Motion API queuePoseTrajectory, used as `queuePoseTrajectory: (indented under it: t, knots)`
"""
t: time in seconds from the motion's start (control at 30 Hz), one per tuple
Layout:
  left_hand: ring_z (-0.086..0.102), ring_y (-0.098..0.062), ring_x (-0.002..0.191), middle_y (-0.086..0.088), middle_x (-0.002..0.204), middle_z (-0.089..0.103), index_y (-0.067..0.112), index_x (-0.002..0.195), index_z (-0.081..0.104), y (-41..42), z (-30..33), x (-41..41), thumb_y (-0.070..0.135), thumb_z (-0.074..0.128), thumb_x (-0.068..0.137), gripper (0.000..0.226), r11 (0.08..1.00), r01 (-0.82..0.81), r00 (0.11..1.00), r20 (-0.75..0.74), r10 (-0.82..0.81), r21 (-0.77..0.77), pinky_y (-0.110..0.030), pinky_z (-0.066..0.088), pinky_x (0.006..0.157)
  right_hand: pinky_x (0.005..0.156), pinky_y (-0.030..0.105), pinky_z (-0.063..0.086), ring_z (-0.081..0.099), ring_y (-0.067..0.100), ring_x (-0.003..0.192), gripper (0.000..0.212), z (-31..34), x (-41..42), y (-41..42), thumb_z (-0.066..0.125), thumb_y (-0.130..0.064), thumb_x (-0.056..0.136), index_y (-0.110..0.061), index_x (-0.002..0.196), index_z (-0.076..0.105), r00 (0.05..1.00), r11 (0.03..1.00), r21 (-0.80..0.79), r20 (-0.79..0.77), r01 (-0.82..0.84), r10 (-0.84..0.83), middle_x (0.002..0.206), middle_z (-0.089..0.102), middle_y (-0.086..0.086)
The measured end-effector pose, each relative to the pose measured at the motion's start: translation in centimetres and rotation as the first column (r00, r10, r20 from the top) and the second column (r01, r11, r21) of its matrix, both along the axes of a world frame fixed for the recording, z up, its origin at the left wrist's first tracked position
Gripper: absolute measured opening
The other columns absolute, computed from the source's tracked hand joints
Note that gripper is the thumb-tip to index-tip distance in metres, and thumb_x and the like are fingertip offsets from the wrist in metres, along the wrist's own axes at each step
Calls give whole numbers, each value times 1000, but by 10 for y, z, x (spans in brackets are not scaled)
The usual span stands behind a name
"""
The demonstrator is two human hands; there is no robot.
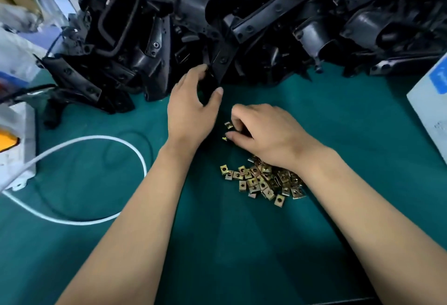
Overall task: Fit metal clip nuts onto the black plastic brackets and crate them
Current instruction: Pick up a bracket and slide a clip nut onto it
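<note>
On green mat, left hand (191, 111) grips black bracket (221, 63); right hand (263, 130) pinches clip nut (228, 125).

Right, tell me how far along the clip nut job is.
Done: nothing visibly finished; no crate or fitted bracket shows. In hand: the left hand grips a black bracket at the pile's edge, and the right hand pinches clip nuts. Left: the big bracket pile and the loose nuts on the green mat.
</note>
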State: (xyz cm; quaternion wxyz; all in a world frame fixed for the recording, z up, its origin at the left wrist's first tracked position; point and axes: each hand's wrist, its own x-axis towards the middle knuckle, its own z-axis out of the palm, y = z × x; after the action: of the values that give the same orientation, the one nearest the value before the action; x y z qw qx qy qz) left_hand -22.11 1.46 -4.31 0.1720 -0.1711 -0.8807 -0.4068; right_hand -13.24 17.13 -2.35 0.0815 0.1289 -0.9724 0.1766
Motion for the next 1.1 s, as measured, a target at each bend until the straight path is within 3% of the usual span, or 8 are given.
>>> queuePoseTrajectory:
  t: [0.1,0.3,0.47,0.57,0.67,0.83,0.93,1.1]
  knots:
    - [60,-10,115,5,127,68,24,141,59,1,0,1,40,73,92,53,998,-48,999,-13,47,-31,-25,47,98,62,37,43,55,18,68,19,-2,1,1,59,-41,101,-23,95,59,1000,996,-85,-17,7,-8,70,55,-10]
    - [61,-18,73,7,74,63,14,92,66,-5,0,-1,21,60,91,10,941,-300,953,3,303,156,-37,50,77,55,31,40,50,13,52,39,-8,3,4,65,-45,99,-17,70,64,1000,974,-227,-16,15,-19,53,53,-6]
    - [68,-22,58,-3,70,62,15,79,58,-6,5,8,14,63,82,6,822,-209,954,296,52,529,-41,62,56,53,28,34,47,15,50,55,-2,3,11,59,-45,103,-10,61,52,986,890,-450,-98,78,-136,50,48,-3]
    - [64,-34,51,-16,68,56,4,81,50,-3,10,15,19,55,80,15,776,-194,947,320,-10,600,-32,50,44,55,36,35,43,23,50,62,0,4,14,50,-44,107,-3,60,43,985,836,-544,-87,78,-148,52,44,9]
    - [53,-26,41,-8,57,50,9,71,43,-1,21,23,14,47,81,12,671,-153,958,275,-79,726,-26,38,40,54,23,40,54,17,47,63,-2,3,17,45,-44,108,0,64,53,990,770,-629,5,111,-138,55,58,9]
    - [52,-19,50,0,61,52,21,59,51,2,30,32,10,39,93,37,369,-123,838,296,-458,921,-24,37,46,42,21,36,40,20,40,44,0,3,17,53,-37,107,-12,72,48,988,497,-855,136,151,-67,49,51,5]
    - [66,-17,59,1,67,65,23,61,65,3,28,34,10,47,94,40,330,-120,729,309,-611,936,-21,44,48,40,19,30,35,13,44,35,1,2,18,59,-31,105,-12,76,52,983,329,-929,181,171,-1,54,42,1]
    - [78,-18,82,-5,84,78,13,88,74,2,20,27,5,60,86,16,396,-52,681,323,-658,917,-18,52,52,48,18,37,51,12,61,24,-2,-2,25,59,-25,105,-10,93,71,961,414,-872,276,260,-22,69,55,-2]
